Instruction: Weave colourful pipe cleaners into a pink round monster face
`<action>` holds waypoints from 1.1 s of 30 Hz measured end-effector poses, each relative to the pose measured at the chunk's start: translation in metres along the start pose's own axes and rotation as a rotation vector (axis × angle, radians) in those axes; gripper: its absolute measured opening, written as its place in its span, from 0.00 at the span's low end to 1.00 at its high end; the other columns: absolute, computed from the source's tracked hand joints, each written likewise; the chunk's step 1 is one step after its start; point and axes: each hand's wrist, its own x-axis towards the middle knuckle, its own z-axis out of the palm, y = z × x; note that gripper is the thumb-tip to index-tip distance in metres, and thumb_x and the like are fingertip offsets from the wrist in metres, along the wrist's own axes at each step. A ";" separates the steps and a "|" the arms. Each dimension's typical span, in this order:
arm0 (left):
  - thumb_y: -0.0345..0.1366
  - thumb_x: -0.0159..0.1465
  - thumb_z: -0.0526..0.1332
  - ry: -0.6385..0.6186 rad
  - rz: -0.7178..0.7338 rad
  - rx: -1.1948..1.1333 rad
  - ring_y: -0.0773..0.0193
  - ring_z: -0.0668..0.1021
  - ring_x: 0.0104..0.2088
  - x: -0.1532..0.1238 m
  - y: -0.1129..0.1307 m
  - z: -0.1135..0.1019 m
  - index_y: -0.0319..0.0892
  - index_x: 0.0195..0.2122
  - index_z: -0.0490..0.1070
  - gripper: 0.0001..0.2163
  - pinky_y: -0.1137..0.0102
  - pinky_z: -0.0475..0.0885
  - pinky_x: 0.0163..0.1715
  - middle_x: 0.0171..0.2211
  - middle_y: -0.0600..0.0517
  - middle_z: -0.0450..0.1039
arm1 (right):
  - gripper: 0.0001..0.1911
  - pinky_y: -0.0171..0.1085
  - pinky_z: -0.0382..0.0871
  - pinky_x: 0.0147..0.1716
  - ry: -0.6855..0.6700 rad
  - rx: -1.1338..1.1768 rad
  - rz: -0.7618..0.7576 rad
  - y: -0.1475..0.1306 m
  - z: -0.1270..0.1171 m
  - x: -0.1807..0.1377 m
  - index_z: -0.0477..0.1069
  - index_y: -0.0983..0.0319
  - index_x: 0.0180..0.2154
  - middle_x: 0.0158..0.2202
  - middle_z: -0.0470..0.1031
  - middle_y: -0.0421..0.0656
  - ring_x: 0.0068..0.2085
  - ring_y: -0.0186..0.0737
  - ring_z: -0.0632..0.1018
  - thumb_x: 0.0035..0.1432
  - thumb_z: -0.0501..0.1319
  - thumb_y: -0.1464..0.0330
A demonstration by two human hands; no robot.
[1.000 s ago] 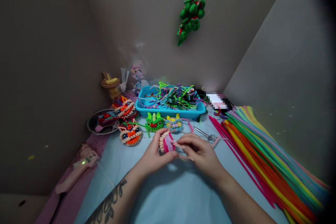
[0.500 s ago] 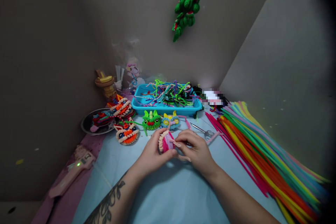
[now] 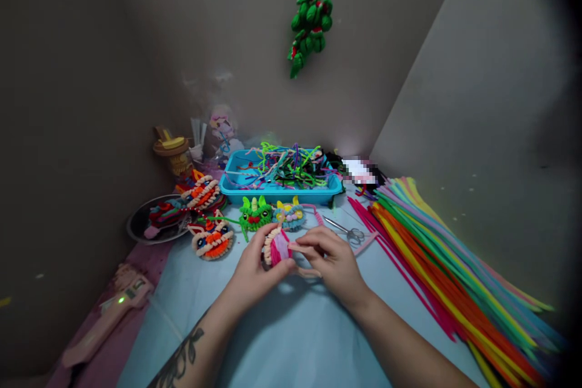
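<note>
My left hand point(image 3: 254, 264) is wrapped round a small pipe-cleaner craft piece point(image 3: 280, 247), cream-ridged on one side, with magenta and pale lilac bands on the other. My right hand point(image 3: 334, 260) is closed in a pinch on a pale peach pipe cleaner point(image 3: 297, 248) at the piece's right side. A loop of the pipe cleaner hangs below the right fingers. Just beyond my hands stand a green animal-head figure point(image 3: 255, 215) and a light blue one with yellow ears point(image 3: 290, 214). Orange and cream heads point(image 3: 213, 241) lie to the left.
Scissors point(image 3: 344, 230) lie right of my hands. Bundled coloured pipe cleaners point(image 3: 445, 254) spread along the right. A blue tray point(image 3: 282, 197) of scraps stands behind. At left are a metal bowl point(image 3: 133, 231) and a pink glue gun point(image 3: 107, 318) with a green light. Green ornaments point(image 3: 311, 24) hang above.
The whole view has shifted slightly, with things sitting further left and lower. My right fingers have moved a little away from the craft piece, and more of the peach pipe cleaner shows between them.
</note>
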 end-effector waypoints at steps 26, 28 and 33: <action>0.41 0.57 0.65 -0.143 0.075 -0.047 0.54 0.71 0.51 -0.003 0.002 0.000 0.44 0.56 0.59 0.27 0.65 0.66 0.50 0.52 0.46 0.65 | 0.10 0.35 0.68 0.31 -0.137 0.333 0.224 -0.005 0.007 0.001 0.71 0.61 0.26 0.31 0.67 0.41 0.31 0.35 0.71 0.53 0.64 0.62; 0.41 0.57 0.65 -0.134 0.076 -0.027 0.54 0.71 0.51 -0.003 0.002 -0.001 0.44 0.56 0.59 0.27 0.64 0.66 0.51 0.53 0.46 0.65 | 0.10 0.34 0.67 0.29 -0.146 0.342 0.242 -0.004 0.007 0.001 0.71 0.61 0.27 0.32 0.67 0.41 0.31 0.35 0.71 0.53 0.64 0.62; 0.40 0.57 0.64 -0.091 0.073 0.031 0.52 0.70 0.52 -0.002 0.004 -0.002 0.44 0.57 0.59 0.27 0.63 0.64 0.52 0.54 0.45 0.65 | 0.10 0.32 0.64 0.27 -0.188 0.394 0.322 -0.002 0.007 -0.001 0.71 0.62 0.29 0.29 0.66 0.39 0.29 0.33 0.70 0.53 0.64 0.62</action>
